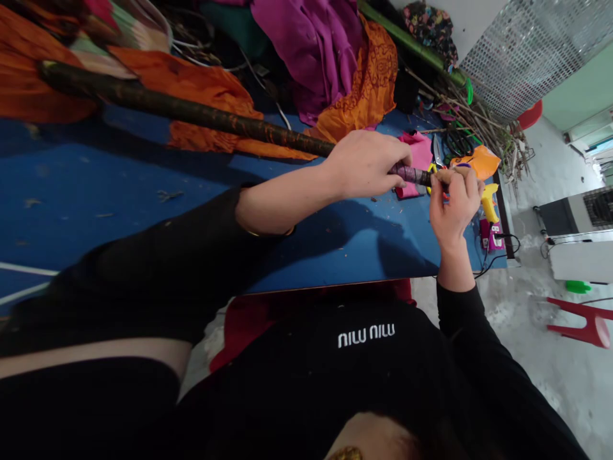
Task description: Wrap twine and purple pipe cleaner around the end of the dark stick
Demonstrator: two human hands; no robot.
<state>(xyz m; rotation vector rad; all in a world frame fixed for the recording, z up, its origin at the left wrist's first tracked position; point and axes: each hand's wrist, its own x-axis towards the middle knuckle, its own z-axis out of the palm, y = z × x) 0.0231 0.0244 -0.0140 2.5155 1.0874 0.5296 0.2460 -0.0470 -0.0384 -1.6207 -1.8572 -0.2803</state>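
Note:
A long dark stick (191, 114) wrapped in patterned cloth lies slanted over the blue table (119, 191). My left hand (366, 163) is closed around it near its right end, where the wrap turns purple (412, 174). My right hand (457, 198) pinches the very tip of the stick with its fingers pressed together. A yellow glue gun (489, 201) lies just right of that hand, partly hidden behind it.
Orange cloth (201, 86) and magenta cloth (316, 45) are heaped at the table's far side. A pink fabric piece (417, 153), scissors (439, 152) and dry twigs (479, 115) lie near the right end. A red stool (582, 319) lies tipped on the floor.

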